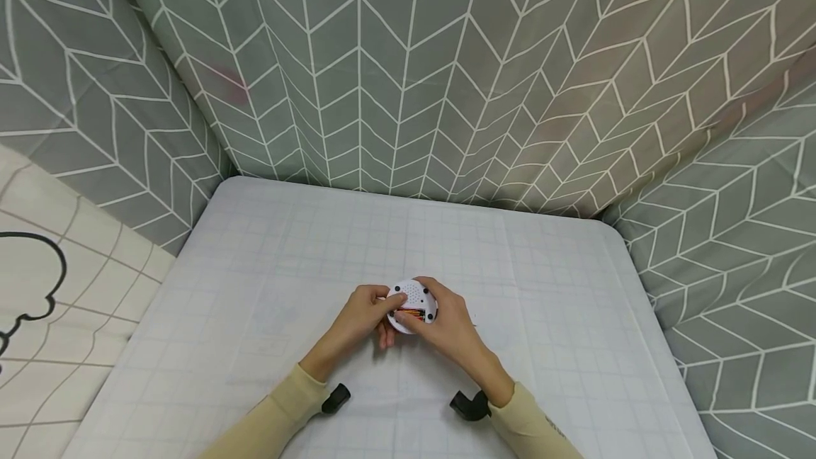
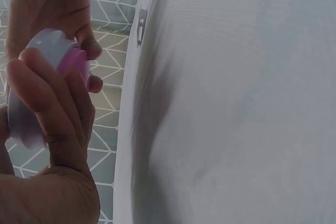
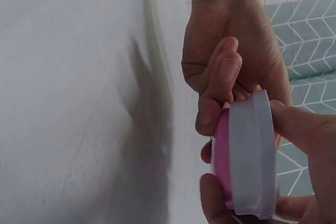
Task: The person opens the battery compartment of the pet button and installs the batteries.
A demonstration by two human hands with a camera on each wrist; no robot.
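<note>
A round white device [image 1: 414, 293] with small holes and dark feet on its back is held over the table between both hands. Its battery compartment is uncovered, showing batteries [image 1: 414, 313] with orange-red and dark wrapping. In the right wrist view, the device's white body [image 3: 252, 156] has a pink front side. My left hand [image 1: 362, 312] grips the left edge, thumb on the back and fingers underneath. From the right, my right hand [image 1: 451, 324] holds the rim, with its thumb at the battery compartment. What kind of device it is cannot be told.
A white cloth with faint grid lines covers the table [image 1: 306, 246]. On it lies a small metallic piece [image 2: 141, 26], too blurred to identify. Grey-green patterned curtains [image 1: 395, 91] stand behind and beside the table. Black wrist mounts [image 1: 470, 406] sit at the sleeves.
</note>
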